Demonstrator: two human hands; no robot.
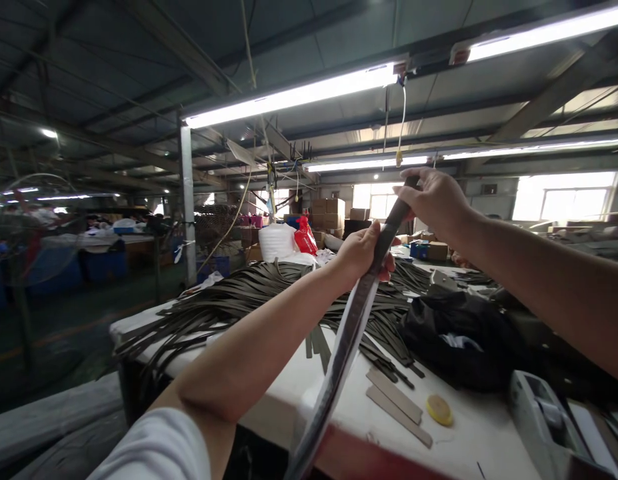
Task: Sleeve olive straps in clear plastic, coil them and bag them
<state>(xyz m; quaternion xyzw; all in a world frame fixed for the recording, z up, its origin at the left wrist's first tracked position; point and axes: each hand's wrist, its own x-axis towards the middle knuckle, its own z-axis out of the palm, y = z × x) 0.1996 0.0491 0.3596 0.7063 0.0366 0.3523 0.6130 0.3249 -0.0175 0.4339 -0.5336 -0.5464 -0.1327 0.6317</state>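
Head view: the fingers of my right hand (441, 200) are pinching the upper end of a dark strip (357, 307), while those of my left hand (359, 253) are gripping it lower down, presumably to steady its length. It is slanting past the near edge of the tabletop (473, 447). Behind, heaped strips (239, 293) are reaching the left edge, probably for easy picking. Open air is surrounding my raised hands; a black bag (449, 327) is crowding the right.
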